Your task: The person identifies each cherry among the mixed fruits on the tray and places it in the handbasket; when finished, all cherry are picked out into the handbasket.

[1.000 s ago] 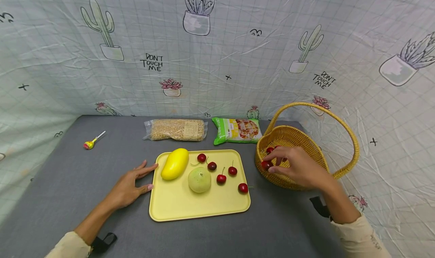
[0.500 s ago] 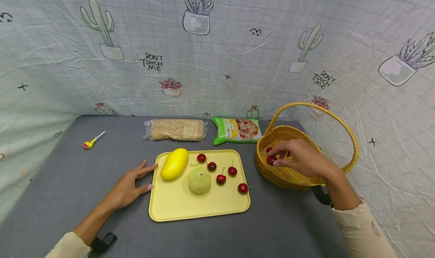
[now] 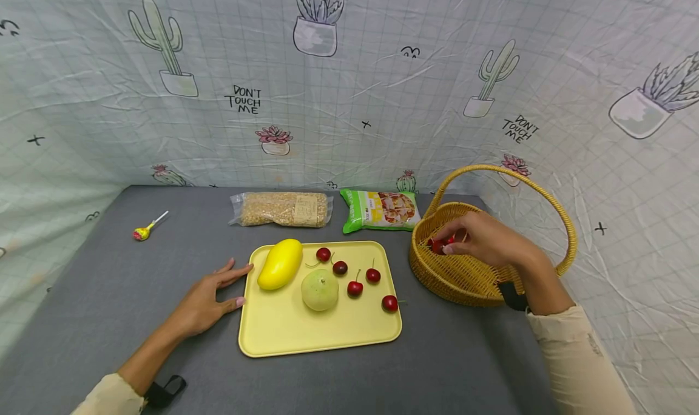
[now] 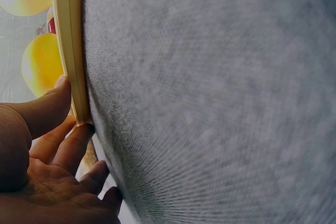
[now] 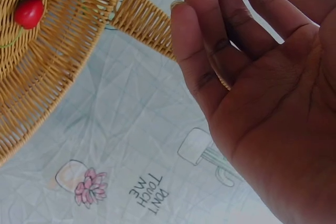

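Note:
My right hand (image 3: pixel 483 239) is inside the yellow wicker basket (image 3: pixel 455 281) and pinches a dark red cherry (image 3: pixel 438 247) between thumb and fingers, near the basket's left inner wall. More cherries lie close by in the basket, partly hidden by the fingers; the right wrist view shows two, one a bright red cherry (image 5: pixel 29 12). That view cuts off my fingertips. My left hand (image 3: pixel 204 303) rests with extended fingers against the left rim of a yellow tray (image 3: pixel 295 340). On the tray are a yellow mango (image 3: pixel 281 264), a round green fruit (image 3: pixel 320 290) and several cherries (image 3: pixel 355 289).
Behind the tray lie a clear bag of grain (image 3: pixel 281 209) and a green snack packet (image 3: pixel 380 210). A lollipop (image 3: pixel 142 233) is at the far left of the grey table (image 3: pixel 164 263). The basket's tall handle (image 3: pixel 562 215) arches over its right side. A patterned cloth stands behind.
My right hand has moved from the basket's front-left rim farther back and into the basket, carrying the cherry. The left hand and tray have stayed in place.

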Motion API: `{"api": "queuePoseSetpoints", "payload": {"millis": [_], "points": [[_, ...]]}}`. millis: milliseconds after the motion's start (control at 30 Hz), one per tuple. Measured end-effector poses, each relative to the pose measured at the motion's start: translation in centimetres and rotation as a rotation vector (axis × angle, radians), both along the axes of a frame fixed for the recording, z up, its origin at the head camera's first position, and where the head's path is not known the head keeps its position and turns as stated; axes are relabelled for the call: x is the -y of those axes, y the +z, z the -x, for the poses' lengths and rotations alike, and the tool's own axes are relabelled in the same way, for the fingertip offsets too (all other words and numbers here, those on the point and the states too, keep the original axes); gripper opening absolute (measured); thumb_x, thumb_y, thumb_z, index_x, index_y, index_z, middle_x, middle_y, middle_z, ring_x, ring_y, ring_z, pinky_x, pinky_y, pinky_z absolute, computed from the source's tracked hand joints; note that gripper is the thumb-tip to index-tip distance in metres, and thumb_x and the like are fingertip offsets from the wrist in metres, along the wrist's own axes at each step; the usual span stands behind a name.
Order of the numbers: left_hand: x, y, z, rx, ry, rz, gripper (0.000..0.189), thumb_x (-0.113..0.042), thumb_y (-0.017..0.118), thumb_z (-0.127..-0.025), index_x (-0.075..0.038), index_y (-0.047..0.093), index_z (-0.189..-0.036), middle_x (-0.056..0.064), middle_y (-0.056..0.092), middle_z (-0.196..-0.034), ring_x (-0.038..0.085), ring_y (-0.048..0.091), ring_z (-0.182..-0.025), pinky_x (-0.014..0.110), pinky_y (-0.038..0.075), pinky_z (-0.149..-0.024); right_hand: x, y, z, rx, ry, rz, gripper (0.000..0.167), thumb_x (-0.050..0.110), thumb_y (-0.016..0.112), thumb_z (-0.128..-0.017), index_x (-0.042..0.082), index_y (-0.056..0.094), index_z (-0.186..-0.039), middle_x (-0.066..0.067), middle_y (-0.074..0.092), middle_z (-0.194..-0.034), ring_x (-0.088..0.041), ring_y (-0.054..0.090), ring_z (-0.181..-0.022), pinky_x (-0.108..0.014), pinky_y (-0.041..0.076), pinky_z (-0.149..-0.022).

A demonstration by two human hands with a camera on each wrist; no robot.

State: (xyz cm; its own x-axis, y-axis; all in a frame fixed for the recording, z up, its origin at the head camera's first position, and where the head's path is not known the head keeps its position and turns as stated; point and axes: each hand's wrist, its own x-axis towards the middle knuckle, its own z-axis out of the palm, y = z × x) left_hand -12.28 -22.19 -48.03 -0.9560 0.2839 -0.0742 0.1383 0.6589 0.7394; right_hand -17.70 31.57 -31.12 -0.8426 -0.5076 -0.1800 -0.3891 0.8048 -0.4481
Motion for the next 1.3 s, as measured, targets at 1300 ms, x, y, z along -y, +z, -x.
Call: {"api": "queuePoseSetpoints", "payload": {"millis": [1300], "points": [[0.0,0.4,0.1,0.003,0.000,0.010,0.071,-0.015,0.083,-0.092,-0.016,0.055,-0.157,0.034,0.028,-0.169,0.061,0.025,-0.155,0.081,0.025,-0.117,-3.2,-3.6,5.5,0.186,-0.025,0.057,0.024,-0.001,0.076,-0.095,-0.005,0.077,-0.119,-0.017,0.077,-0.111,-0.023,0.074,-0.088,-0.027,0.060,-0.076]]}}
